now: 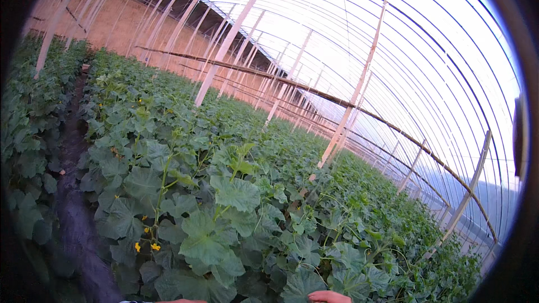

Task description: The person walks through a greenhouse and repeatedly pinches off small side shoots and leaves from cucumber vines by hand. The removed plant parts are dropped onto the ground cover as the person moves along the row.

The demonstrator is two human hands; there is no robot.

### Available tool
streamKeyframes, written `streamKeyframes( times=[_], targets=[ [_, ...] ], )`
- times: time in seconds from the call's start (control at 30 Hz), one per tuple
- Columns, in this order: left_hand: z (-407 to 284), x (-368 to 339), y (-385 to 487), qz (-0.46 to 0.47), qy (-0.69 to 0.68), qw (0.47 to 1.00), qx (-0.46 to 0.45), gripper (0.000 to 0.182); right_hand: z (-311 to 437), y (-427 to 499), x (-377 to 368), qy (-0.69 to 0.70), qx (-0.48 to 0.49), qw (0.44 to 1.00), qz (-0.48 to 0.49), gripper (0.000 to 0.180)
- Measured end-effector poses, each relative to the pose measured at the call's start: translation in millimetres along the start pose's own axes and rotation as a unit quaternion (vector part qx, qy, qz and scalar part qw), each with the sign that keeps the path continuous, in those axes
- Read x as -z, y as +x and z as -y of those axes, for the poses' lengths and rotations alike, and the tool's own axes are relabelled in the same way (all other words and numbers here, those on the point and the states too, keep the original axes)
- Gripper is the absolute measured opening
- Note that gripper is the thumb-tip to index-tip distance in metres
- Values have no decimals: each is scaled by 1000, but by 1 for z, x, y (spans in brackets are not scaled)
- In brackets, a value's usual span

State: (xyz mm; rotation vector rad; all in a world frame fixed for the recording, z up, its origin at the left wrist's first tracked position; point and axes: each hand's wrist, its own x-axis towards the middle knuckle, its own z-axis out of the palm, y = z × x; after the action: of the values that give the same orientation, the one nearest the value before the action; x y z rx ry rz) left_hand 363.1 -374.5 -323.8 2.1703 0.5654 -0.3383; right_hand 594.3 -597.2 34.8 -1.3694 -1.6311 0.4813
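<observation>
Just the edge of my left hand (182,301) shows at the bottom rim, with a bit of sleeve beside it. Below the broad leaves, the back of my right hand (330,296) enters the picture, close to a large green leaf (304,287). The fingertips of both hands are cut off or hidden, so any grip is out of sight. Before me grow dense cucumber vines (210,235) with lobed leaves and thin tendrils. Small yellow flowers (156,246) hang low on a stem to the left of the middle.
A dark, narrow furrow path (80,219) runs along the left between plant rows. Slanting posts (236,38) rise from the foliage. A long horizontal pole (286,80) crosses them. Overhead curves a translucent film roof (379,63) on ribs, and an earthen wall (122,25) closes the back.
</observation>
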Motion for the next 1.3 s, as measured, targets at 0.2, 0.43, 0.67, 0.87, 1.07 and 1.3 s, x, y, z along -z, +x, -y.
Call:
streamKeyframes(
  times=[0.2, 0.43, 0.67, 0.87, 1.07, 1.3],
  targets=[
    [8, -45, 0, -22, 1, 1000, 7, 52, 38, -14, 61, -64, 53, 996, 16, 17],
    [-8, -95, -8, -27, 36, 999, 20, 48, 31, -6, 82, -165, 149, 974, 34, 17],
    [-43, -125, -37, -108, 26, 993, 29, 34, 14, -13, 94, -335, 118, 934, 42, 22],
    [-89, -61, -32, -227, -72, 963, -129, 24, -9, 21, 119, -452, 171, 875, 19, 33],
    [-147, 80, -8, -515, -196, 812, -191, 38, -29, 61, 163, -683, 133, 718, -26, 39],
    [-203, 141, 28, -412, -347, 803, -253, 56, -31, 44, 180, -606, 165, 777, -42, 34]
  ],
)
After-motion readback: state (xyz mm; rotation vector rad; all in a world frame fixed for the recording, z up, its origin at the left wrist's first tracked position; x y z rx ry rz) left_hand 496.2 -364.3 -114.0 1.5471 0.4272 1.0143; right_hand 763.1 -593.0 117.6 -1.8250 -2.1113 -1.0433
